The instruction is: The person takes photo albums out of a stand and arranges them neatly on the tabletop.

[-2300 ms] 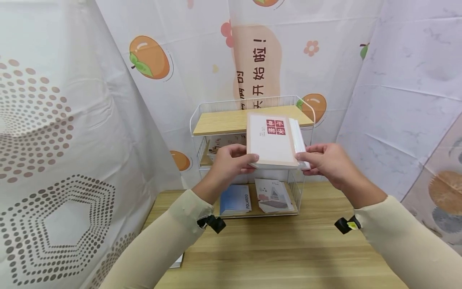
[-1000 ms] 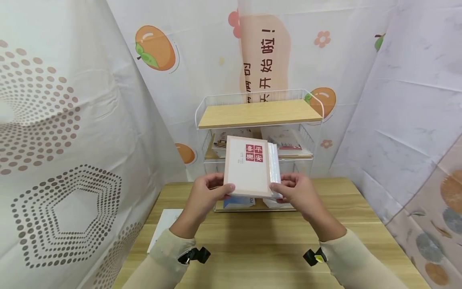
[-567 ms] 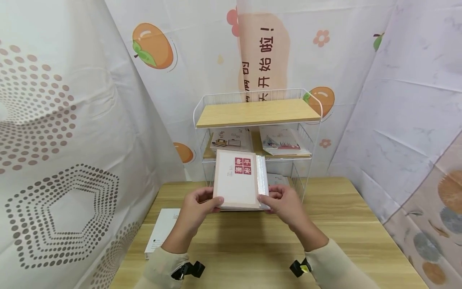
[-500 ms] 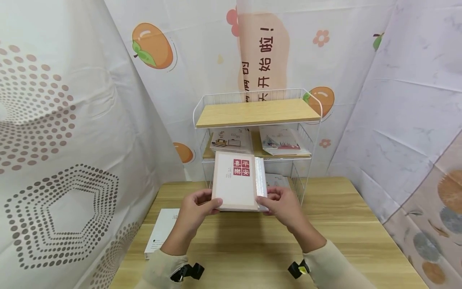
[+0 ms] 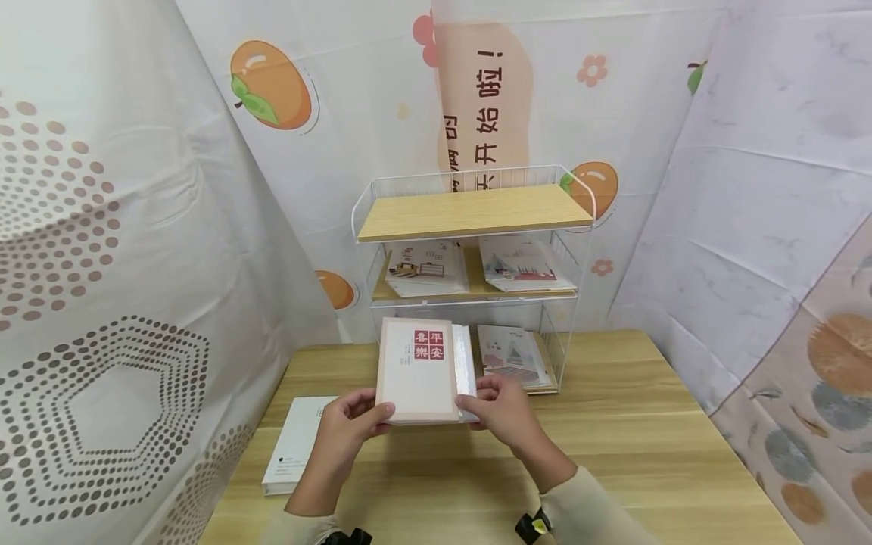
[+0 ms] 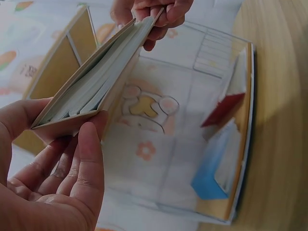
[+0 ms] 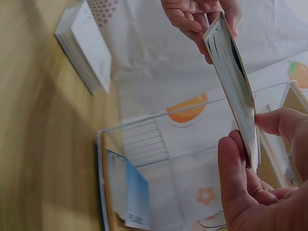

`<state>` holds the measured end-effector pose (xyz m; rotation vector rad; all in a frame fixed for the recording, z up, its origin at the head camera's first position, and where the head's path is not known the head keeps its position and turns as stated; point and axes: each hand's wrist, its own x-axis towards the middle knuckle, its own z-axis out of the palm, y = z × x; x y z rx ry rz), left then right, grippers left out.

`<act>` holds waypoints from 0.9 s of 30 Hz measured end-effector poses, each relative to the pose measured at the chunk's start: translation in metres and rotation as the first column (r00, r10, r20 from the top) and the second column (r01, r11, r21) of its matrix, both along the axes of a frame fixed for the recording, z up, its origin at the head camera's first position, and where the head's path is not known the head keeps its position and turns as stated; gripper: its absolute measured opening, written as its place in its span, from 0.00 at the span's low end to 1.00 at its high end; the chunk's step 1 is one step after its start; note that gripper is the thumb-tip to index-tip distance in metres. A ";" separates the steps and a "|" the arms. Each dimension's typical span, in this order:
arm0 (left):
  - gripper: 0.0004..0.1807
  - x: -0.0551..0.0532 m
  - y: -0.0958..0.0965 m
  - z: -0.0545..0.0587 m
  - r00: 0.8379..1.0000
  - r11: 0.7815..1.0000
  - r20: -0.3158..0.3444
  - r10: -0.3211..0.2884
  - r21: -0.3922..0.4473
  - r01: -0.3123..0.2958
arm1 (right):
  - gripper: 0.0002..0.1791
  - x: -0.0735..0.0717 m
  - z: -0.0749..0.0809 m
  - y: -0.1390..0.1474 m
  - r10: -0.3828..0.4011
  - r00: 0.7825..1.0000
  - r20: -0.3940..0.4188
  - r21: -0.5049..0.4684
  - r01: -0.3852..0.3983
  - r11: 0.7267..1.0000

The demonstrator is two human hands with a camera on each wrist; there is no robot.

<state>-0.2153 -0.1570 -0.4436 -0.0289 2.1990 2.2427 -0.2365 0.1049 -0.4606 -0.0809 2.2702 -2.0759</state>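
Note:
A cream photo album (image 5: 414,386) with four red character squares on its cover is held flat-on to the head view, in front of the lower shelf. My left hand (image 5: 349,425) grips its lower left corner, thumb on the cover and fingers beneath. At the lower right corner my right hand (image 5: 502,409) pinches it, beside a shiny strip of page edges that juts past the cover. In the left wrist view the album (image 6: 89,79) shows its clear-looking page edges slightly fanned between the covers. Both hands also appear on the album (image 7: 231,82) in the right wrist view.
A white wire rack with a wooden top shelf (image 5: 477,212) stands at the back of the table (image 5: 633,439). Illustrated white books (image 5: 428,266) lie on its middle shelf, another book (image 5: 511,356) below. A blue book (image 7: 137,192) is behind the album. A white book (image 5: 296,446) lies at left.
Both hands have brought the album down from in front of the top shelf to in front of the lower one, and leftward. The middle shelf's books have come into view. The grip stays the same.

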 end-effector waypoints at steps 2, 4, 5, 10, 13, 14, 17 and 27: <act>0.24 0.002 -0.005 -0.008 1.000 1.000 0.017 0.017 0.007 -0.017 | 0.27 0.000 -0.007 -0.005 0.013 1.000 0.005 0.009 -0.013 1.000; 0.24 0.004 -0.009 -0.015 0.999 0.999 0.030 0.036 0.011 -0.036 | 0.27 0.001 -0.015 -0.010 0.019 1.000 0.013 0.023 -0.019 1.000; 0.25 0.005 -0.011 -0.018 0.998 0.999 0.040 0.047 0.011 -0.047 | 0.27 0.001 -0.018 -0.013 0.021 1.000 0.016 0.030 -0.021 0.999; 0.26 0.010 -0.019 -0.035 0.989 0.994 0.099 0.112 -0.005 -0.112 | 0.28 0.002 -0.034 -0.026 0.013 0.999 0.051 0.055 -0.015 0.998; 0.26 0.012 -0.023 -0.044 0.981 0.990 0.128 0.142 -0.021 -0.141 | 0.27 0.002 -0.041 -0.033 0.010 0.998 0.058 0.068 -0.014 0.998; 0.27 0.013 -0.024 -0.047 0.979 0.989 0.136 0.149 -0.026 -0.147 | 0.27 0.003 -0.043 -0.035 0.009 0.998 0.061 0.075 -0.013 0.997; 0.28 0.014 -0.028 -0.055 0.973 0.986 0.161 0.168 -0.043 -0.163 | 0.25 0.003 -0.049 -0.040 0.007 0.998 0.060 0.097 -0.013 0.995; 0.31 0.016 -0.037 -0.078 0.957 0.979 0.202 0.206 -0.045 -0.201 | 0.25 0.002 -0.072 -0.052 -0.013 0.995 0.100 0.162 -0.003 0.987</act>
